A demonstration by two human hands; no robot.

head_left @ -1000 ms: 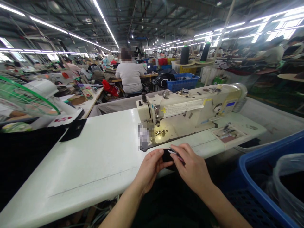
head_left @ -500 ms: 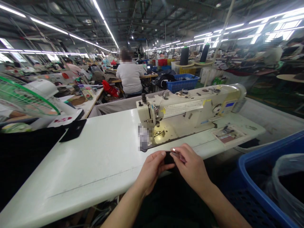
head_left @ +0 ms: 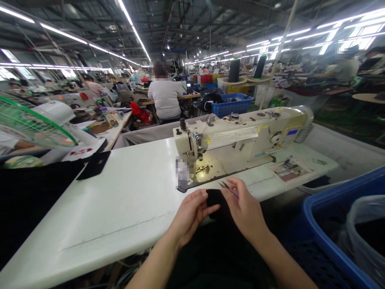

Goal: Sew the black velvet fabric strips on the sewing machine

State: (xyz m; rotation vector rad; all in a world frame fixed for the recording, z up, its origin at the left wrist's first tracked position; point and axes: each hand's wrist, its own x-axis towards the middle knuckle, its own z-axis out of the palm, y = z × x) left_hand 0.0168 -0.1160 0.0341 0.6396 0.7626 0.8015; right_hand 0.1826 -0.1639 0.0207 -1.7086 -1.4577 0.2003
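Observation:
A small piece of black fabric (head_left: pixel 217 200) is held over the front edge of the white sewing table (head_left: pixel 120 196), between both hands. My left hand (head_left: pixel 189 216) pinches its left edge with thumb and fingers. Around a small pair of thread snips (head_left: pixel 227 188) my right hand (head_left: pixel 245 208) is closed, and it also touches the fabric's right side. The snips' tips point left and away from me. Just beyond the hands stands a cream sewing machine (head_left: pixel 240 138) with its needle area lit.
A blue plastic bin (head_left: pixel 325 224) with a clear bag stands at my right. Black fabric (head_left: pixel 27 192) is piled at the table's left, with a green-rimmed fan (head_left: pixel 33 124) behind. A small tray (head_left: pixel 290 170) lies right of the machine. Other people work at tables beyond.
The right hand has lifted the snips slightly away from the fabric, so more of the black piece shows between the hands. The left hand stays in place.

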